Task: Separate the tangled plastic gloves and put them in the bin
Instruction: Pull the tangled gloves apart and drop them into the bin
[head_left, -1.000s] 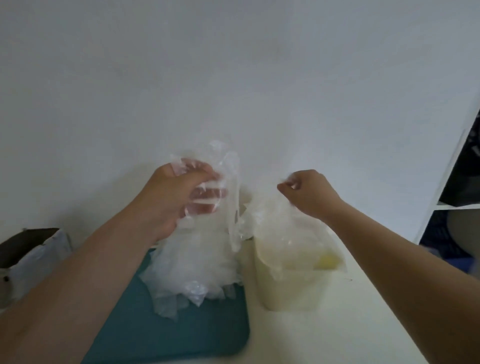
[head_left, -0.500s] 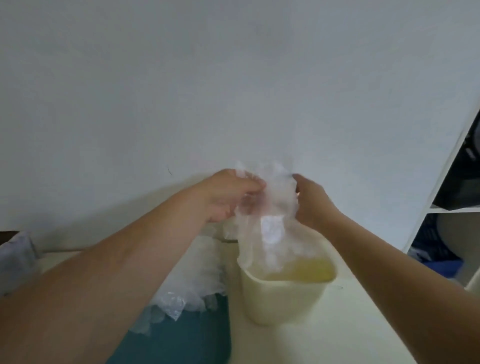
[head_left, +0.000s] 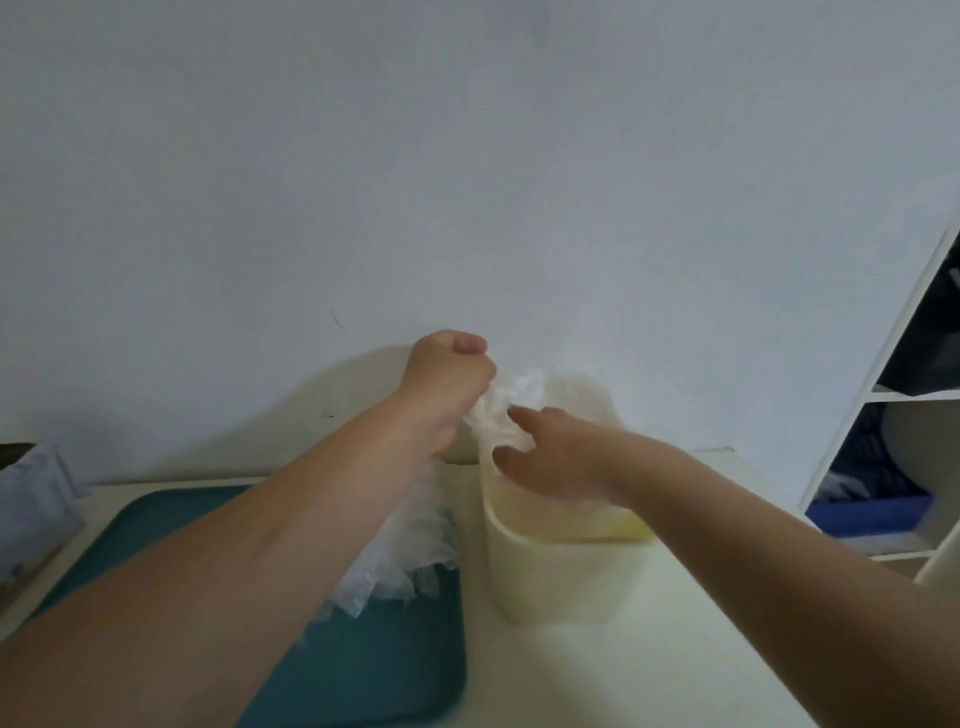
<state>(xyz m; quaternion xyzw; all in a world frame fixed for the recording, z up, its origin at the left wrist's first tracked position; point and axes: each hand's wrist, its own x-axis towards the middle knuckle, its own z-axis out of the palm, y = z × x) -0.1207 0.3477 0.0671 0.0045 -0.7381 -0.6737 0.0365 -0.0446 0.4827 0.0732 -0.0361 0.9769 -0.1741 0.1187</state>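
Observation:
A crumpled clear plastic glove (head_left: 506, 402) hangs over the mouth of the cream bin (head_left: 556, 577). My left hand (head_left: 449, 379) grips its top with curled fingers, just above the bin's left rim. My right hand (head_left: 550, 452) reaches into the bin's opening with fingers extended, touching the glove's lower part. A heap of tangled clear plastic gloves (head_left: 400, 551) lies on the teal tray (head_left: 374, 670), partly hidden behind my left forearm.
The bin stands on a pale table right of the tray, close to the white wall. A grey-white bag (head_left: 31, 499) sits at the far left. A white shelf unit (head_left: 893, 415) with dark and blue items rises at the right.
The glove has dropped lower into the bin's mouth. My right hand has let go of its top and gone down into the bin. My left hand still holds it.

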